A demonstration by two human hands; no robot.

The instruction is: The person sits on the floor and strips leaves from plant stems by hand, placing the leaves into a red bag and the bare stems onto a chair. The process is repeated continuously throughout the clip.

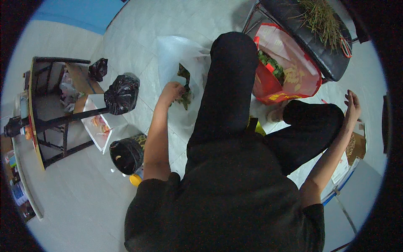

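Observation:
My left hand (173, 92) reaches down over a white translucent plastic bag (171, 47) on the floor, left of my raised knee. Dark green leaves (185, 102) lie at its fingertips. The fingers are curled and slightly blurred, so whether they pinch a leaf cannot be made out. Out to the right, beside my bent knee, my right hand (353, 104) hangs in the air with fingers apart and nothing in it. Between my knees and the chair stands a red shopping bag (302, 83) with leafy greens (272, 66) inside.
A black chair (292, 28) bears a bundle of thin stems (324, 23) and orange-handled scissors (345, 47). At left are a lined bin (126, 156), a black plastic bag (122, 94), a white box (96, 126) and a dark-legged table (37, 126). A cardboard box (359, 143) sits at right.

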